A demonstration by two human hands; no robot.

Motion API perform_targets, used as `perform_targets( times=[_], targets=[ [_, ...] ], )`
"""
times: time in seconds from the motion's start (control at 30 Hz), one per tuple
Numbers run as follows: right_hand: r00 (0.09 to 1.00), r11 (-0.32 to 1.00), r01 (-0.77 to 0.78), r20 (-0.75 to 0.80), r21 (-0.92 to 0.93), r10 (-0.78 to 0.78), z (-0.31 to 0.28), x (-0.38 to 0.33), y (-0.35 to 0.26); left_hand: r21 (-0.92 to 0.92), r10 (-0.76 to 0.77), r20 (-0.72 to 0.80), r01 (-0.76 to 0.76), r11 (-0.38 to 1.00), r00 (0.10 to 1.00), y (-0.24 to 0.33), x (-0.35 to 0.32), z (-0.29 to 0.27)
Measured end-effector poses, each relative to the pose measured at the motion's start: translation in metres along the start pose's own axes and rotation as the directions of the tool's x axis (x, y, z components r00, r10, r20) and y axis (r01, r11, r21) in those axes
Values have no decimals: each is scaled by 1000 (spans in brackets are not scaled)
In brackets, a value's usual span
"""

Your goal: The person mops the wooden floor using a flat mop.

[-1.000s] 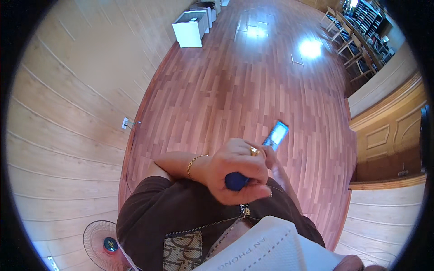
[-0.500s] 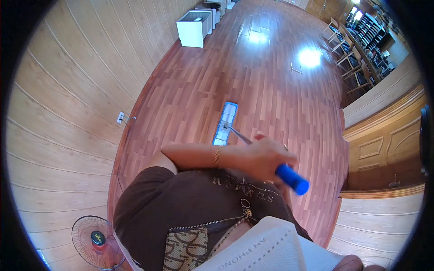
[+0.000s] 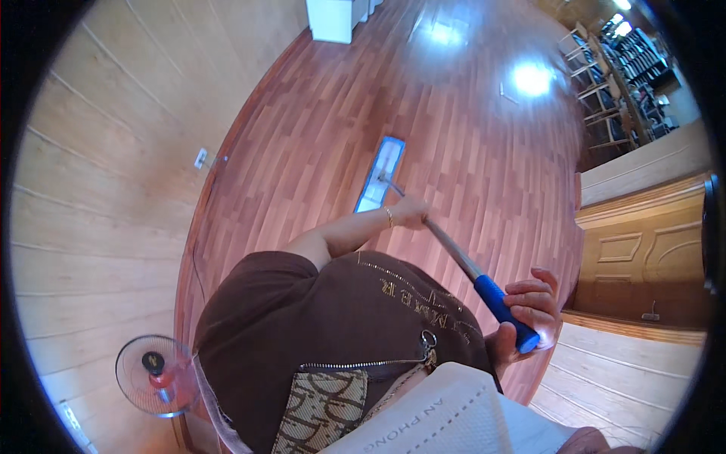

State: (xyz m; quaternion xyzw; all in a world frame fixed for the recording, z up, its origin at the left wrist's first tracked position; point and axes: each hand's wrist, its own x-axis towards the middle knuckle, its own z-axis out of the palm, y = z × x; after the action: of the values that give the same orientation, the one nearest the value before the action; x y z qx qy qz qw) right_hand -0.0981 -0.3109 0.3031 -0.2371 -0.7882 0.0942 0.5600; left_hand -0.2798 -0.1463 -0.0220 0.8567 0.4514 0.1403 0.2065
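Note:
A flat mop (image 3: 391, 157) with a blue-edged, pale rectangular head lies on the wooden floor in front of me. Its metal pole (image 3: 454, 250) slants toward me and ends in a blue grip (image 3: 495, 300). My left hand (image 3: 411, 213) is closed round the pole, fairly low and near the mop head. At the top end, my right hand (image 3: 535, 306) is loosely curled about the blue grip, thumb on one side and fingers on the other. The upper fingers are partly lifted.
A pedestal fan (image 3: 157, 376) stands by the left wall, below a wall socket (image 3: 200, 158) with a cord. A white cabinet (image 3: 330, 21) stands farther along that wall. On the right are a wooden door (image 3: 643, 257) and, farther off, several chairs (image 3: 601, 102) along a counter.
My left hand has slid down the pole, away from the blue grip. My right hand, mostly hidden before, now shows at the grip. The view has shifted, and the cabinet sits higher.

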Motion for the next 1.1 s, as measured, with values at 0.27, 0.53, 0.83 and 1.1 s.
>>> perform_targets(
  times=[0.27,0.53,0.83,1.1],
  targets=[
    [988,992,37,147,121,-54,25,7,8,64,-234,-78,239,969,969,-17,-52,-26],
    [940,940,-11,324,340,-106,66,19,37,-145,-458,-327,435,888,826,-59,-142,-38],
    [826,686,-90,439,722,-353,119,43,50,-225,-779,-444,787,575,443,-70,-258,17],
    [718,481,-431,613,763,-329,166,20,74,-359,-955,-280,912,199,99,-24,-334,56]
  ],
)
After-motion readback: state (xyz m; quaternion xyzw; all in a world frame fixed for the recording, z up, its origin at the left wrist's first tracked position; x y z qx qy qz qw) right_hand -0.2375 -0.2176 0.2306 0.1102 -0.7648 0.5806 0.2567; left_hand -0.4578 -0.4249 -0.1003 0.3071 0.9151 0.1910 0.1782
